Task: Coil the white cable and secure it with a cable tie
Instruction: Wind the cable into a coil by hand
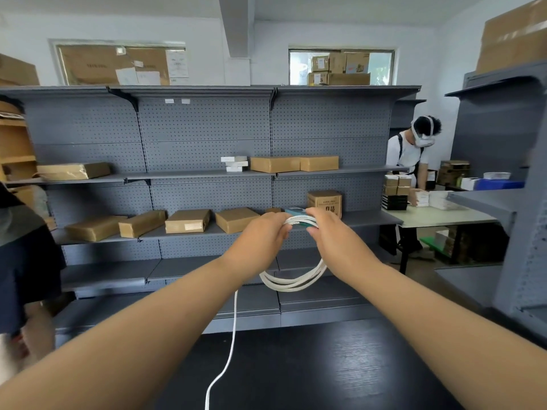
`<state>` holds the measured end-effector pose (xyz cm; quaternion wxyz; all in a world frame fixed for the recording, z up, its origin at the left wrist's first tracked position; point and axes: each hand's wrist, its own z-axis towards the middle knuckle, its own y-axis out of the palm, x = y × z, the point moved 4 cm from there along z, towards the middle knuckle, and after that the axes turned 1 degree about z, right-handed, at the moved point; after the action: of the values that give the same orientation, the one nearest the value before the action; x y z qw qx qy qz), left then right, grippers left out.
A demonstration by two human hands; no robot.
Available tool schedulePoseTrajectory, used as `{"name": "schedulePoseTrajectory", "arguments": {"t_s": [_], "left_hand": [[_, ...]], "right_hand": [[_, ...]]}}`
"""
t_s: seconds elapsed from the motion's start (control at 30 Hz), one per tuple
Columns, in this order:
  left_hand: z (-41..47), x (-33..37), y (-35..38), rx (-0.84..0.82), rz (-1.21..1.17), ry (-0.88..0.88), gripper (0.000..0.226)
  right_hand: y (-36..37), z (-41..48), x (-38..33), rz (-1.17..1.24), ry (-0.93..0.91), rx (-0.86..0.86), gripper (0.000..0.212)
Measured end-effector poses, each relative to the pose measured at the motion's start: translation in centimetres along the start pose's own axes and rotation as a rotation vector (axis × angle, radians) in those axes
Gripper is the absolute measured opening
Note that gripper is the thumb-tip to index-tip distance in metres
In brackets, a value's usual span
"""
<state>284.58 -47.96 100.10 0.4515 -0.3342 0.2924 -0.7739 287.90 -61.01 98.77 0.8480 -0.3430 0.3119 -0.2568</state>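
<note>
Head view. Nearest: two bare forearms reaching away from the viewer over a dark bench (340, 371), whose black wood-grain top fills the near foreground.

Left hand (260, 238): raised in mid-air, fingers closed around the top of the coil.

Right hand (334, 232): just right of the left hand, nearly touching it, fingers curled and pinching the same bundle of strands.

White cable (291, 281): several loops gathered into a coil, its top held between the two hands, its lower arc hanging free below them. One loose strand drops from under the left wrist and trails down to the near edge of the bench, running out of view at the bottom.

Cable tie: cannot be made out in this view.

Grey shelving unit (207, 128): far side, across the room's width, pegboard back, several tiers.

Brown parcels (186, 221): a row lying on the middle shelf, left of the hands; more on the shelf above.

Printed carton (324, 202): upright on the middle shelf, just beyond the right hand.

Second person (410, 155): far right, white shirt, headset worn, bending over a pale table (438, 216) stacked with small boxes.

Third person: dark sleeve (26, 255) at the left edge, only partly in view.
</note>
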Motion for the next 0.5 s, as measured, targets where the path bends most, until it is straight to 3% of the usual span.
{"name": "schedulePoseTrajectory", "arguments": {"t_s": [0.13, 0.3, 0.5], "left_hand": [[0.1, -0.3, 0.0, -0.085, 0.046, 0.024, 0.021], [0.2, -0.4, 0.4, -0.098, 0.02, 0.044, 0.019], [-0.5, -0.1, 1.3, -0.086, -0.254, -0.092, 0.01]], "right_hand": [[0.5, 0.1, 0.3, -0.052, 0.001, -0.097, 0.036], [0.2, 0.0, 0.3, -0.15, -0.003, -0.054, 0.03], [-0.5, -0.3, 0.5, -0.034, -0.01, 0.0, 0.027]]}}
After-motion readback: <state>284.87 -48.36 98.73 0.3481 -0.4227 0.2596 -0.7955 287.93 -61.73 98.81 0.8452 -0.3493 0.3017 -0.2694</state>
